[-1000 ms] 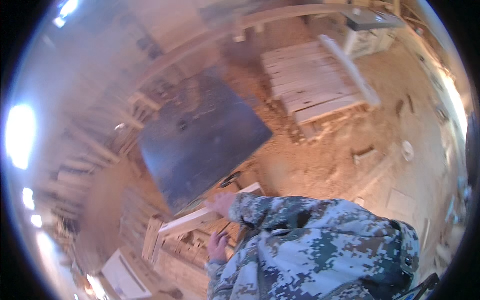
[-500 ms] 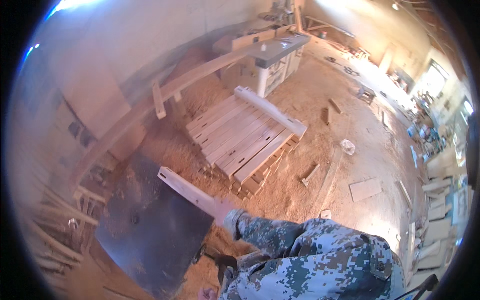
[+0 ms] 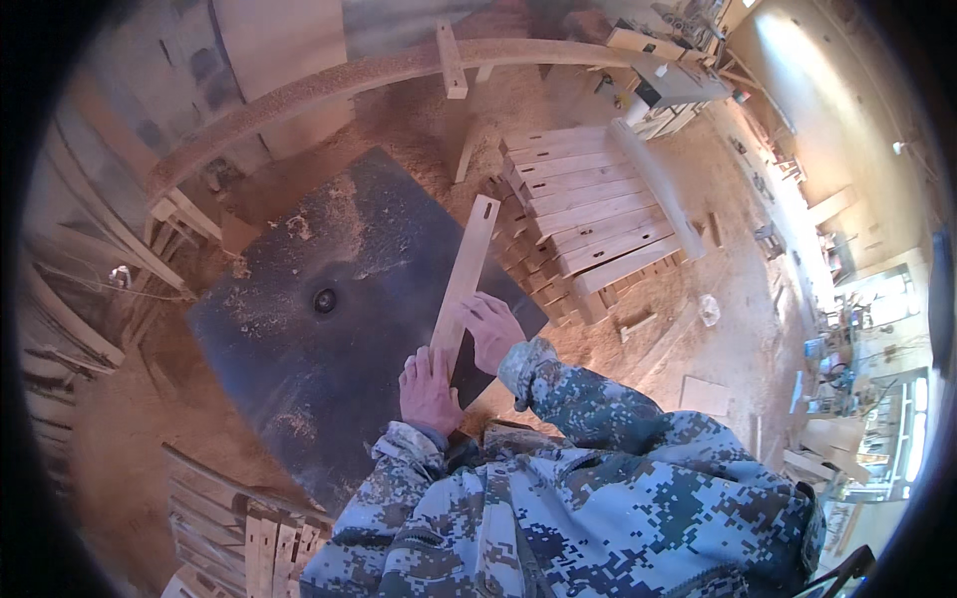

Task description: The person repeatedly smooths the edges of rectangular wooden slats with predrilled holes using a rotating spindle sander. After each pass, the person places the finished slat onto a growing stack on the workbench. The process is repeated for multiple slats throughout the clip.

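Observation:
A pale wooden slat (image 3: 467, 267) with a small slot near its far end lies over the right part of a dark machine table (image 3: 369, 399). My left hand (image 3: 431, 391) holds the slat's near end, with its fingers laid over the wood. Slightly farther up, my right hand (image 3: 491, 332) grips the slat from its right side, fingers bent over the face. To the left of both hands, a round dark spindle (image 3: 324, 299) stands up from the tabletop, apart from the slat. Sawdust is scattered over the table. The undersides of both hands are hidden.
A stack of slotted slats (image 3: 598, 199) stands beyond the table to the right, with one board across its end. A long curved beam (image 3: 399, 80) runs behind. More slats (image 3: 269, 548) stand in a rack at lower left. Wood shavings cover the floor.
The slat has come over the table and turned to point away from me. My left hand has risen from the lower edge onto it. The view has swung left.

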`<act>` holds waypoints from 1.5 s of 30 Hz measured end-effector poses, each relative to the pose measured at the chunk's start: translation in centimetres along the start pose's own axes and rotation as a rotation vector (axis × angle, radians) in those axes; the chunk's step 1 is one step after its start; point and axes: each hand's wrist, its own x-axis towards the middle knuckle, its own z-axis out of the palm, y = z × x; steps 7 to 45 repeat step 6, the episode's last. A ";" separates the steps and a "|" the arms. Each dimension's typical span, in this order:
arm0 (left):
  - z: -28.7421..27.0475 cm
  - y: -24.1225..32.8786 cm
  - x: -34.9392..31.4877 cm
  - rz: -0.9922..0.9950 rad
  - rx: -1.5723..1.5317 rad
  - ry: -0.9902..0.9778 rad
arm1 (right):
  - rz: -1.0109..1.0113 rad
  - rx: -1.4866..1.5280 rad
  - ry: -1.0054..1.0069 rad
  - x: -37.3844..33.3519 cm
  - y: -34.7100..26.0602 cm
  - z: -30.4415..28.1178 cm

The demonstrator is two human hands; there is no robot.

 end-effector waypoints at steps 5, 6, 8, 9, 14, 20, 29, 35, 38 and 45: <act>-1.5 -4.2 2.0 0.264 0.017 -0.208 | -0.082 -0.144 -0.360 3.2 1.2 -1.6; -2.3 -6.1 2.7 0.334 0.007 -0.228 | -0.052 -0.278 -0.577 4.1 1.0 -1.3; -2.3 -6.1 2.7 0.334 0.007 -0.228 | -0.052 -0.278 -0.577 4.1 1.0 -1.3; -2.3 -6.1 2.7 0.334 0.007 -0.228 | -0.052 -0.278 -0.577 4.1 1.0 -1.3; -2.3 -6.1 2.7 0.334 0.007 -0.228 | -0.052 -0.278 -0.577 4.1 1.0 -1.3; -2.3 -6.1 2.7 0.334 0.007 -0.228 | -0.052 -0.278 -0.577 4.1 1.0 -1.3; -2.3 -6.1 2.7 0.334 0.007 -0.228 | -0.052 -0.278 -0.577 4.1 1.0 -1.3; -2.3 -6.1 2.7 0.334 0.007 -0.228 | -0.052 -0.278 -0.577 4.1 1.0 -1.3; -2.3 -6.1 2.7 0.334 0.007 -0.228 | -0.052 -0.278 -0.577 4.1 1.0 -1.3; -2.3 -6.1 2.7 0.334 0.007 -0.228 | -0.052 -0.278 -0.577 4.1 1.0 -1.3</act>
